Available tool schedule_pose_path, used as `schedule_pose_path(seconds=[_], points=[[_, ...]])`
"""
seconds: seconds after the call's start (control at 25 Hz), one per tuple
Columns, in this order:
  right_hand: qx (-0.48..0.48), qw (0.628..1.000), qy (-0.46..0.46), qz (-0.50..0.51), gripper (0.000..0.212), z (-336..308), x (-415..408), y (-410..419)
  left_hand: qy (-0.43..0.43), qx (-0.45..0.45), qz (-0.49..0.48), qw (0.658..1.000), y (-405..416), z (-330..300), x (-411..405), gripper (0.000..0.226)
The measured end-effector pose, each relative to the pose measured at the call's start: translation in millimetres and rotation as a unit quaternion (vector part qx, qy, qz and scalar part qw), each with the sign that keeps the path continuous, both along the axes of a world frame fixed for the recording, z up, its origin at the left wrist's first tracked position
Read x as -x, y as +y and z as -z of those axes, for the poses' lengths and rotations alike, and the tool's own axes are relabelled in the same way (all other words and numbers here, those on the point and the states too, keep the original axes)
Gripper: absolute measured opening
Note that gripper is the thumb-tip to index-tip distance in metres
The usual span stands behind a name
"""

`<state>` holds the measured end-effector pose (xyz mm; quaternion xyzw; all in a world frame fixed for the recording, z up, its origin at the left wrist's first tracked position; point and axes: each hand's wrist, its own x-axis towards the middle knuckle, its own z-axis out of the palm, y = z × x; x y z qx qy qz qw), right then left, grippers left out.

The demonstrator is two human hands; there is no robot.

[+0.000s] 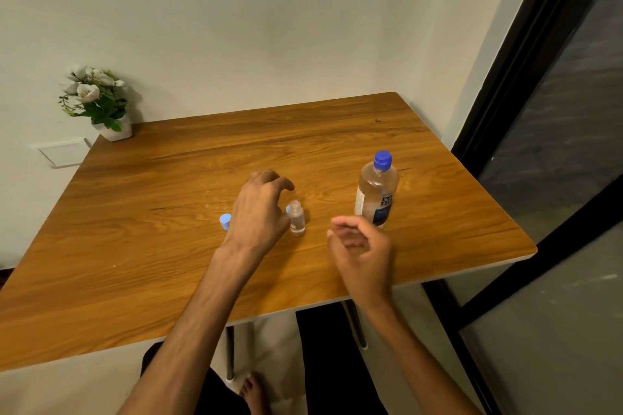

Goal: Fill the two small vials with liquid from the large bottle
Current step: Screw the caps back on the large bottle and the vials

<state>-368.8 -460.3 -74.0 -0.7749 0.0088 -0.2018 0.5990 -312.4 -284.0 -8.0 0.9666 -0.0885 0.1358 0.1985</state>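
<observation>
On the wooden table [141, 199], near its middle, a small clear vial [297, 218] stood upright with its neck uncapped. The left hand [258, 209] hovered just beside it on the left, palm down, fingers spread and curled, clamped on nothing; whether it touched the glass could not be told. A light blue cap [225, 221] lay on the table just left of that hand, and a sliver of another blue thing [288, 209] showed between the hand and the vial, too hidden to identify. A second vial could not be made out.

To the right, the large bottle [377, 193] stood upright, its blue cap [383, 160] on, holding clear liquid, with a white and dark blue label. The right hand [362, 248] hung in front of the bottle's base, slightly blurred, fingers loosely curled and apart, empty, and not gripping the bottle.

At the far left corner of the table sat a white pot of white flowers [97, 101] against the wall. A dark-framed glass door [556, 145] ran along the right side. Below the table edge, a bare foot [254, 392] rested on the floor.
</observation>
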Motion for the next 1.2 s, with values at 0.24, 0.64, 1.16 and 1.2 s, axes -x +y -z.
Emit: schedule_pose_path(seconds=[0.24,0.64,1.16,1.2], points=[[0.144,0.984,0.074,-0.068,0.07,15.3,-45.5,35.2,0.117,-0.148,0.016,0.982,-3.5,9.7,-28.2,0.047],[0.082,0.995,0.054,-0.024,0.036,23.3,-33.1,15.0,0.097,-0.115,0.033,0.988,-15.0,33.1,-41.3,0.028],[0.039,0.999,-0.005,-0.029,0.036,1.6,-26.5,19.3,-0.021,0.554,0.043,0.831,-28.6,17.4,21.0,0.023],[0.041,0.999,-0.011,-0.024,0.036,-0.3,-26.4,18.9,-0.036,0.528,0.036,0.848,-26.1,20.0,21.7,0.022]])
